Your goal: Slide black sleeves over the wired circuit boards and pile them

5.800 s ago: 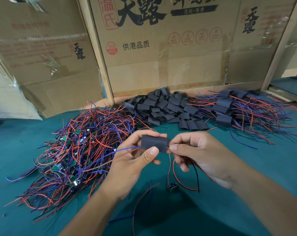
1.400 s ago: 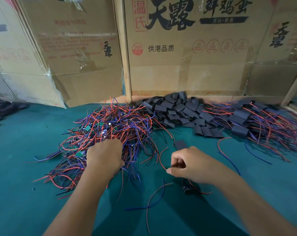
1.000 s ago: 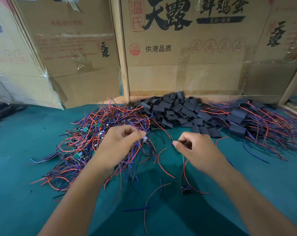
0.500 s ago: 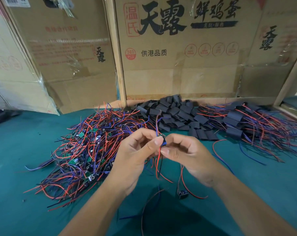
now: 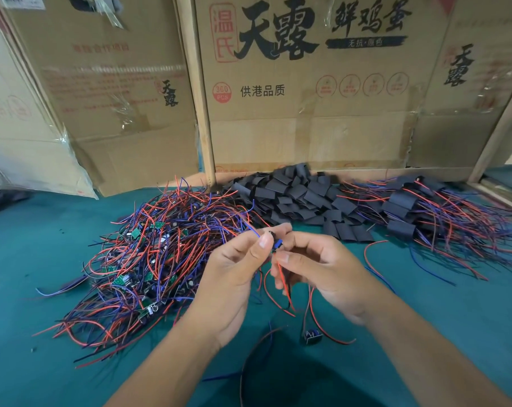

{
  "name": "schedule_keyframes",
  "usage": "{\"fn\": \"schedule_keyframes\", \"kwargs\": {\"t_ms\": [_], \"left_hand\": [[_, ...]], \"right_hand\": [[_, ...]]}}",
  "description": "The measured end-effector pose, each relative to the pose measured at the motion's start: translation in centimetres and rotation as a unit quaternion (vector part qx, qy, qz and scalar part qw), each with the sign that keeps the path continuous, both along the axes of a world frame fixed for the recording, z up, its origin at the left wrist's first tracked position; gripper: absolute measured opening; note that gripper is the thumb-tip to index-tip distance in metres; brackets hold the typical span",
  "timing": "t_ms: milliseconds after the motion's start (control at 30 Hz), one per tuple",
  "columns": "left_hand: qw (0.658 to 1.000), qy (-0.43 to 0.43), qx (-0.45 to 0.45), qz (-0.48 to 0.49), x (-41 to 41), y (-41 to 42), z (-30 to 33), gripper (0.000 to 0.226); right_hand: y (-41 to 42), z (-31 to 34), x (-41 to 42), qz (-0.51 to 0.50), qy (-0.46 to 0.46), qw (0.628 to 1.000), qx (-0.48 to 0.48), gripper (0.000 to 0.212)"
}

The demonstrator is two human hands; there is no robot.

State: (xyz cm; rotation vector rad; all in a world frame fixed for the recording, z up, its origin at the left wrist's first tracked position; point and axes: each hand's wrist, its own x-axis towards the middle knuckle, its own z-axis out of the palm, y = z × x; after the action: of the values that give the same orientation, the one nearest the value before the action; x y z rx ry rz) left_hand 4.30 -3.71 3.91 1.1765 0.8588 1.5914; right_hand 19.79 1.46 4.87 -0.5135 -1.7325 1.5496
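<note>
Both hands are raised at the centre of the frame above the green table (image 5: 469, 333). A small wired circuit board (image 5: 276, 245) is pinched between them: the left hand (image 5: 234, 277) grips it with thumb and forefinger from the left, and the right hand (image 5: 316, 265) is curled round it from the right, red and black leads (image 5: 284, 284) hanging below the fingers. A tangled heap of unsleeved wired boards (image 5: 149, 259) is seen to the left of the hands. A pile of empty black sleeves (image 5: 301, 198) lies beyond the hands, against the cardboard boxes (image 5: 307, 113). Sleeved boards (image 5: 425, 207) are piled at the upper right. One loose component (image 5: 311, 337) with a red wire rests on the table below the right hand.
</note>
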Motion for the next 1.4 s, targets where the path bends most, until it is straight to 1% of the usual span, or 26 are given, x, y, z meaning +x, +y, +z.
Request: {"fn": "schedule_keyframes", "kwargs": {"t_ms": [100, 133, 167, 200, 233, 267, 300, 333, 367, 433, 500, 567, 600, 633, 667, 733, 800, 833, 900, 967, 1000, 1067, 1133, 1200, 1300, 1400], "left_hand": [[0.999, -0.014, 0.023, 0.03, -0.6, 0.2, -0.1, 0.029], [0.999, -0.02, 0.025, 0.039, -0.8, 0.2, 0.0, 0.028], [0.998, -0.025, 0.024, 0.045, -1.0, 0.3, 0.1, 0.027], [0.998, -0.029, 0.021, 0.051, -1.2, 0.4, 0.2, 0.027], [0.998, -0.033, 0.019, 0.058, -1.2, 0.4, 0.3, 0.026], [0.997, -0.037, 0.014, 0.064, -1.1, 0.5, 0.2, 0.026], [0.997, -0.041, 0.009, 0.065, -1.0, 0.6, 0.0, 0.027], [0.997, -0.046, 0.005, 0.061, -0.9, 0.7, -0.1, 0.028], [0.997, -0.053, 0.002, 0.054, -0.8, 0.7, -0.3, 0.029], [0.997, -0.068, 0.0, 0.038, -0.7, 0.7, -0.4, 0.03], [0.997, -0.067, -0.008, 0.029, -0.8, 0.7, -0.2, 0.032], [0.998, -0.054, -0.017, 0.03, -0.8, 0.6, -0.2, 0.029], [0.998, -0.051, -0.02, 0.031, -0.8, 0.6, -0.1, 0.029], [0.998, -0.053, -0.024, 0.035, -0.8, 0.5, -0.1, 0.029], [0.997, -0.054, -0.029, 0.039, -0.7, 0.5, -0.1, 0.03], [0.997, -0.053, -0.034, 0.048, -0.7, 0.5, 0.1, 0.029], [0.996, -0.058, -0.034, 0.053, -0.7, 0.5, 0.0, 0.031], [0.996, -0.063, -0.033, 0.054, -0.7, 0.6, 0.0, 0.032], [0.996, -0.066, -0.031, 0.052, -0.6, 0.5, 0.0, 0.031], [0.996, -0.065, -0.032, 0.054, -0.5, 0.5, 0.0, 0.032], [0.996, -0.067, -0.034, 0.055, -0.5, 0.5, 0.0, 0.033], [0.995, -0.074, -0.036, 0.058, -0.6, 0.5, 0.1, 0.038], [0.994, -0.083, -0.038, 0.063, -0.7, 0.5, 0.1, 0.039], [0.993, -0.096, -0.04, 0.061, -0.8, 0.5, 0.1, 0.043], [0.99, -0.123, -0.034, 0.054, -0.8, 0.5, 0.3, 0.039], [0.988, -0.144, -0.031, 0.045, -0.8, 0.5, 0.5, 0.025]], "right_hand": [[0.7, 0.6, 1.0, -0.001, -0.048, 0.999, 0.024, 0.014], [1.3, 0.7, 1.5, -0.031, -0.078, 0.995, 0.048, 0.015], [2.3, 0.7, 2.2, -0.089, -0.117, 0.986, 0.078, 0.015], [3.7, 0.7, 3.0, -0.172, -0.171, 0.964, 0.111, 0.014], [5.4, 0.7, 4.0, -0.259, -0.241, 0.924, 0.147, 0.013], [7.0, 0.7, 5.0, -0.327, -0.323, 0.869, 0.181, 0.013], [8.6, 0.7, 6.2, -0.366, -0.393, 0.82, 0.198, 0.013], [10.0, 0.6, 7.1, -0.379, -0.438, 0.79, 0.199, 0.014], [11.1, 0.5, 7.7, -0.378, -0.462, 0.778, 0.196, 0.016], [12.7, 0.0, 8.1, -0.364, -0.487, 0.768, 0.202, 0.018], [13.9, -0.4, 7.6, -0.348, -0.542, 0.734, 0.214, 0.022], [14.8, -1.0, 7.1, -0.353, -0.6, 0.694, 0.184, 0.021], [15.2, -1.4, 7.0, -0.36, -0.616, 0.68, 0.169, 0.019], [15.4, -1.7, 6.9, -0.374, -0.619, 0.672, 0.16, 0.024], [15.4, -2.0, 6.7, -0.384, -0.606, 0.675, 0.17, 0.031], [15.2, -2.5, 5.6, -0.366, -0.552, 0.713, 0.23, 0.034], [14.5, -2.8, 3.9, -0.294, -0.528, 0.755, 0.256, 0.048], [13.9, -2.9, 2.9, -0.262, -0.538, 0.761, 0.25, 0.057], [12.9, -3.3, 1.2, -0.226, -0.576, 0.745, 0.249, 0.072], [12.2, -3.8, -0.2, -0.198, -0.619, 0.712, 0.266, 0.08], [12.2, -4.0, -0.6, -0.184, -0.633, 0.702, 0.268, 0.079], [12.3, -4.1, -1.0, -0.163, -0.633, 0.711, 0.259, 0.07], [12.4, -3.8, -0.9, -0.142, -0.614, 0.74, 0.234, 0.063], [12.5, -3.2, -0.6, -0.123, -0.587, 0.777, 0.189, 0.063], [11.8, -1.6, 0.6, -0.179, -0.509, 0.823, 0.179, 0.055], [9.8, -0.1, 2.4, -0.279, -0.371, 0.868, 0.174, 0.041]]}}
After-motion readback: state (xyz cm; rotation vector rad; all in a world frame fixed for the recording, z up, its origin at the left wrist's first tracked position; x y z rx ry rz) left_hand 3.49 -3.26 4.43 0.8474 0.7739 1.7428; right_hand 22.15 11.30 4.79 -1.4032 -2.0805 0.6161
